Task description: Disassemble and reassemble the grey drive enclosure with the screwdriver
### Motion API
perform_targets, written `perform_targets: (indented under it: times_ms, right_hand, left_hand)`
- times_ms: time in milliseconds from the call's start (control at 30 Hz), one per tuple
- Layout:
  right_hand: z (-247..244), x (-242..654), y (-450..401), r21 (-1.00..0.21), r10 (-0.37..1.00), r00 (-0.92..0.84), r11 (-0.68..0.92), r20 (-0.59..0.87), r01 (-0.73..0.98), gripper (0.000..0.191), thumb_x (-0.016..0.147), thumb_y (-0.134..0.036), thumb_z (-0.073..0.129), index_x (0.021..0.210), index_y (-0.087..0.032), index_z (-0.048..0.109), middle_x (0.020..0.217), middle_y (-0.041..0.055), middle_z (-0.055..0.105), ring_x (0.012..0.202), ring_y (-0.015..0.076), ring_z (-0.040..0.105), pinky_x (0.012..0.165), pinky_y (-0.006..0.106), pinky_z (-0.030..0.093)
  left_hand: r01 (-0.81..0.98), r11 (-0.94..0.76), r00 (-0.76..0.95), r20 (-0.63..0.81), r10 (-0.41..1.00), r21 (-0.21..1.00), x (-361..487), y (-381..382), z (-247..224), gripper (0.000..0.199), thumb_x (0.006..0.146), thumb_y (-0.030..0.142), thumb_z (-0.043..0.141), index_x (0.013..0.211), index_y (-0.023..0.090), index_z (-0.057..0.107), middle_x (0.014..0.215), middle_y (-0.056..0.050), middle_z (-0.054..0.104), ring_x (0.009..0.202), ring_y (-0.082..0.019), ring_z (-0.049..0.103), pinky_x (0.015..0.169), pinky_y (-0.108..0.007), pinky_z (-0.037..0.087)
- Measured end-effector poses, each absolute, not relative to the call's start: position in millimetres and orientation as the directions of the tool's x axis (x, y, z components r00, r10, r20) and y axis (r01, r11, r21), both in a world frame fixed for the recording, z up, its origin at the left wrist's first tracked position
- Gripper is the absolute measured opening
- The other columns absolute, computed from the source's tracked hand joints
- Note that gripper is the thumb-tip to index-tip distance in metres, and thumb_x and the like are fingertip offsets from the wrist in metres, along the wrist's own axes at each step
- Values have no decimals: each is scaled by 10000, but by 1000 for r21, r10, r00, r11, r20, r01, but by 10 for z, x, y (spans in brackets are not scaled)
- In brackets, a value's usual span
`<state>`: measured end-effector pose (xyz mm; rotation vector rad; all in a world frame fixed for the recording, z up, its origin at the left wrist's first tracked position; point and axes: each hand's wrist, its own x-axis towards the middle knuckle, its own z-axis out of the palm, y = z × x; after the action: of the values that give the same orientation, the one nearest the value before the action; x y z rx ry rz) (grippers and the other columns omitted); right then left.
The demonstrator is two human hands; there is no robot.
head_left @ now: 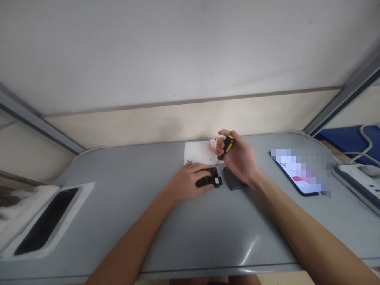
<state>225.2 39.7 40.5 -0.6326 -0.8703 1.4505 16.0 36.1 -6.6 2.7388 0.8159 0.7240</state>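
A small black device (217, 181) with a white label lies on the grey table, and my left hand (190, 180) grips it from the left with curled fingers. My right hand (239, 154) is closed round the black and yellow handle of a screwdriver (228, 146). The screwdriver's thin shaft slants down to the left, its tip at the device. Beneath my right hand, a dark flat case (233, 181) is partly hidden. Behind the device lies a white sheet (196, 152) with several tiny dark bits on it. A round orange and white object (212, 143) is partly covered by my right fingers.
At the right, a lit phone or tablet (298, 174) lies near a white power strip (356, 182) with cables. A dark panel (47, 221) rests on white material at the left. The pale back wall (133, 122) and metal posts bound the grey table (184, 237).
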Motion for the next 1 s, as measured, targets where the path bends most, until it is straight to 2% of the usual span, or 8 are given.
perform_targets:
  times_ms: [133, 233, 333, 467, 633, 767, 867, 1000]
  right_hand:
    - [391, 2254, 377, -827, 985, -70, 94, 159, -555, 363, 846, -553, 758, 846, -249, 560, 877, 14, 558, 770, 158, 564, 680, 314, 463]
    - [352, 2235, 374, -853, 982, -39, 140, 185, -503, 446, 836, -552, 780, 785, -250, 455, 729, -33, 452, 610, 121, 449, 574, 291, 379]
    - [336, 2215, 383, -873, 974, 15, 208, 225, -441, 426, 877, -624, 698, 811, -260, 487, 668, -48, 366, 554, 118, 359, 545, 294, 330]
    - [372, 2223, 380, -856, 984, -49, 123, 171, -503, 394, 927, -659, 575, 944, -269, 627, 777, 9, 488, 656, 159, 487, 633, 331, 425]
    - [381, 2247, 359, -857, 984, -78, 100, 161, -506, 349, 890, -532, 706, 792, -239, 541, 847, 12, 527, 706, 151, 534, 672, 322, 440]
    - [338, 2228, 352, -935, 970, 27, 239, 241, -261, 405, 925, -591, 653, 805, -244, 482, 718, -27, 473, 624, 131, 469, 628, 303, 394]
    - [310, 2231, 349, -938, 937, 66, 345, 343, -32, 369, 984, -618, 528, 939, -251, 534, 742, -19, 525, 673, 147, 490, 662, 305, 415]
    - [275, 2301, 389, -917, 933, 54, 337, 356, 215, 377, 1032, -589, 428, 991, -246, 579, 784, -6, 581, 732, 159, 546, 730, 320, 441]
  left_hand:
    - [454, -833, 728, 408, 551, 316, 159, 362, -67, 213, 927, 412, 712, 1040, 233, 735, 1242, -61, 733, 1122, -241, 691, 1027, -443, 516]
    - [445, -837, 734, 407, 544, 317, 157, 369, -71, 216, 933, 416, 708, 1044, 232, 730, 1256, -57, 730, 1124, -239, 693, 1028, -446, 510]
    - [448, -835, 736, 398, 547, 319, 156, 373, -74, 218, 934, 419, 708, 1049, 236, 730, 1262, -56, 729, 1136, -241, 689, 1030, -443, 508]
    - [456, -832, 733, 397, 553, 316, 155, 368, -71, 220, 937, 425, 704, 1048, 237, 732, 1259, -55, 730, 1144, -242, 685, 1029, -445, 509]
    - [451, -838, 744, 390, 543, 307, 154, 360, -62, 216, 944, 409, 698, 1062, 231, 731, 1275, -58, 722, 1153, -243, 681, 1036, -445, 503]
    - [445, -840, 748, 387, 539, 311, 157, 365, -60, 222, 952, 412, 686, 1058, 221, 731, 1245, -59, 730, 1127, -240, 685, 1013, -438, 507]
    - [441, -841, 753, 381, 536, 313, 156, 372, -63, 225, 956, 424, 677, 1054, 228, 731, 1251, -60, 727, 1126, -242, 683, 1013, -436, 504]
    - [448, -834, 750, 372, 547, 322, 152, 365, -57, 218, 953, 418, 681, 1078, 245, 727, 1268, -53, 720, 1154, -244, 675, 1043, -436, 495]
